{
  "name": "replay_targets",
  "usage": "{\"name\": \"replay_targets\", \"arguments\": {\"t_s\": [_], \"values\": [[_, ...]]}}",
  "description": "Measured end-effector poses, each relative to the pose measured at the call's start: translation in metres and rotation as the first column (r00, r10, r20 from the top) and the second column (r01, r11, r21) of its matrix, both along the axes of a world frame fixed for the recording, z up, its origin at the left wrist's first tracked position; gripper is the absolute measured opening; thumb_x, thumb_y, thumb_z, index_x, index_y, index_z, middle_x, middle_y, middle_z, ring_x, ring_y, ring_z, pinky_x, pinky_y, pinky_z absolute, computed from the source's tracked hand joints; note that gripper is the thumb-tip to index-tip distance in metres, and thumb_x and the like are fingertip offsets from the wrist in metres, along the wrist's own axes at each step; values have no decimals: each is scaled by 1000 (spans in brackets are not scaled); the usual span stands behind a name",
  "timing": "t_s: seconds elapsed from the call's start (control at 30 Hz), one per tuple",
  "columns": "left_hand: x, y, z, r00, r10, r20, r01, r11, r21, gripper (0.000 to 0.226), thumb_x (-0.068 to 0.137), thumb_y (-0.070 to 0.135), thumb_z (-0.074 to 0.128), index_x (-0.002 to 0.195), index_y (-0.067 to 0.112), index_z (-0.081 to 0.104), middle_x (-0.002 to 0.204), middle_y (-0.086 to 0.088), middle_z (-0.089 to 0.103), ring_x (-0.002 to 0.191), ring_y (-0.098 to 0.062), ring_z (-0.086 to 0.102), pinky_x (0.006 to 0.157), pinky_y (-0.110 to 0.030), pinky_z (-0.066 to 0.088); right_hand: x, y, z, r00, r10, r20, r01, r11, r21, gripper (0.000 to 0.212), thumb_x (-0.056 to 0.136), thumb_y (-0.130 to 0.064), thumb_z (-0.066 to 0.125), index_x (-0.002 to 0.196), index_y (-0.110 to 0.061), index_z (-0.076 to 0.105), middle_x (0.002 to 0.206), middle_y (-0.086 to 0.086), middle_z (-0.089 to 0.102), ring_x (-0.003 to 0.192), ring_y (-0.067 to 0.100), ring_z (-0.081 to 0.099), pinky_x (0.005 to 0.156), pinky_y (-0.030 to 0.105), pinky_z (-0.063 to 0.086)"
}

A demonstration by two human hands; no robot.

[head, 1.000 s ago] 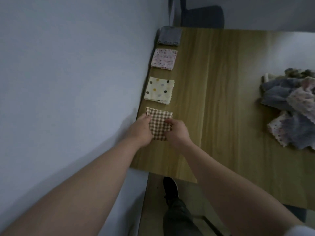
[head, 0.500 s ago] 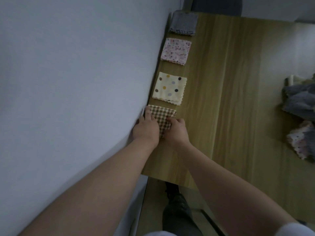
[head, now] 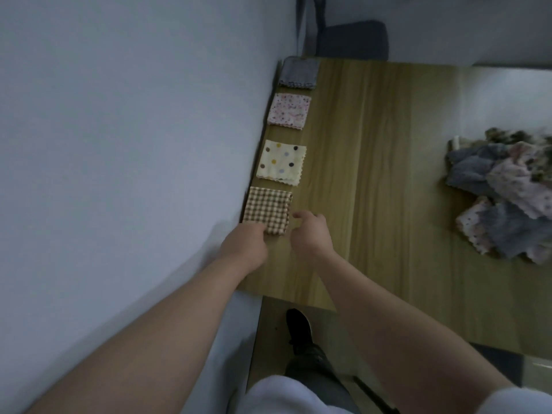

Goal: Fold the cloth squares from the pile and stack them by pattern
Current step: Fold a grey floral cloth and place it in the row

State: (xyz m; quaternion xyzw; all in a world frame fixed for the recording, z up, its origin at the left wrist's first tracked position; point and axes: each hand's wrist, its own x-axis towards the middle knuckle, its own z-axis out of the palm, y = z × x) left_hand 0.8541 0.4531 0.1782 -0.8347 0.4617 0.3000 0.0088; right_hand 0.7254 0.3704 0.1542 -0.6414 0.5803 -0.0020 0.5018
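A folded brown-checked cloth (head: pixel 268 209) lies flat at the near end of a row along the left edge of the wooden table (head: pixel 373 174). Beyond it in the row lie a cream dotted cloth (head: pixel 282 162), a pink flowered cloth (head: pixel 289 110) and a grey cloth (head: pixel 298 73). My left hand (head: pixel 245 245) sits at the checked cloth's near left corner, fingers loosely curled, holding nothing. Just right of that cloth's near corner, my right hand (head: pixel 310 234) is off the cloth, with its fingers loosely curled and empty. The unfolded pile (head: pixel 504 192) of grey and flowered squares lies at the right.
A pale wall (head: pixel 119 144) runs close along the table's left edge. A dark chair back (head: pixel 352 40) stands beyond the far end. My shoe (head: pixel 298 330) shows on the floor below the table's near edge.
Both hands have drawn back off the checked cloth toward me, leaving it flat in the row. The view has swung right, bringing more of the pile back into sight.
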Motion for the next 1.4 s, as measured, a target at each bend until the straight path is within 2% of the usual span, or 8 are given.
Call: {"name": "replay_targets", "arguments": {"t_s": [0.13, 0.27, 0.37, 0.53, 0.73, 0.83, 1.13, 1.4], "values": [[-29, 46, 26, 977, 169, -130, -193, 962, -194, 33, 96, 10, 54, 123, 21, 71, 123, 2, 70, 112, -18, 64, 94, -26, 49, -39, 27, 25, 998, -29, 62, 34, 997, -75, 46, 97, -9, 52, 143, -19, 53, 142, 5, 48, 109, 19, 58, 83, 28, 52], [-82, 102, 55, 945, 177, -273, -265, 906, -331, 23, 98, 10, 57, 101, 29, 71, 104, 9, 71, 97, -11, 65, 84, -23, 51, -98, 84, 64, 983, -90, 160, 110, 986, -125, 35, 101, -16, 53, 134, -16, 61, 130, 0, 62, 112, 16, 61, 96, 34, 54], [-138, 159, 73, 923, 126, -363, -284, 859, -426, 23, 98, 11, 59, 94, 32, 69, 96, 13, 71, 87, -11, 67, 76, -25, 55, -156, 147, 88, 965, -135, 224, 178, 966, -187, 28, 102, -22, 55, 128, -19, 65, 117, -5, 68, 101, 11, 64, 85, 32, 57], [-231, 244, 90, 849, 50, -525, -348, 801, -487, 18, 98, 12, 62, 99, 26, 73, 92, 10, 72, 80, -5, 66, 66, -15, 49, -259, 240, 125, 943, -198, 269, 259, 942, -214, 19, 102, -29, 58, 116, -23, 69, 98, -9, 68, 85, 3, 63, 62, 18, 45], [-333, 302, 133, 779, -84, -621, -319, 800, -509, 16, 99, 9, 60, 100, 22, 70, 94, 8, 72, 73, 2, 66, 62, -10, 50, -380, 310, 187, 934, -297, 198, 350, 869, -351, 18, 100, -32, 59, 108, -25, 74, 85, -13, 68, 82, 6, 65, 70, 24, 50], [-381, 304, 150, 759, -147, -634, -290, 795, -532, 16, 98, 9, 61, 99, 23, 68, 94, 5, 72, 70, -2, 66, 63, -15, 53, -428, 321, 205, 929, -317, 191, 369, 839, -401, 19, 99, -38, 59, 108, -28, 73, 90, -12, 70, 87, 9, 67, 79, 31, 55], [-562, 260, 166, 770, -233, -594, -191, 805, -562, 16, 96, 15, 65, 99, 31, 66, 92, 7, 72, 71, -10, 69, 72, -32, 61, -621, 314, 225, 922, -316, 223, 385, 801, -458, 15, 101, -39, 57, 104, -33, 71, 87, -12, 72, 79, 5, 68, 63, 23, 48], [-755, 176, 155, 796, -127, -592, -273, 797, -539, 14, 97, 15, 65, 97, 28, 69, 93, 9, 74, 67, -8, 68, 58, -15, 47, -838, 232, 235, 987, -138, 83, 161, 849, -503, 22, 102, -39, 52, 109, -29, 71, 88, -15, 66, 82, 5, 61, 76, 29, 54]]}}
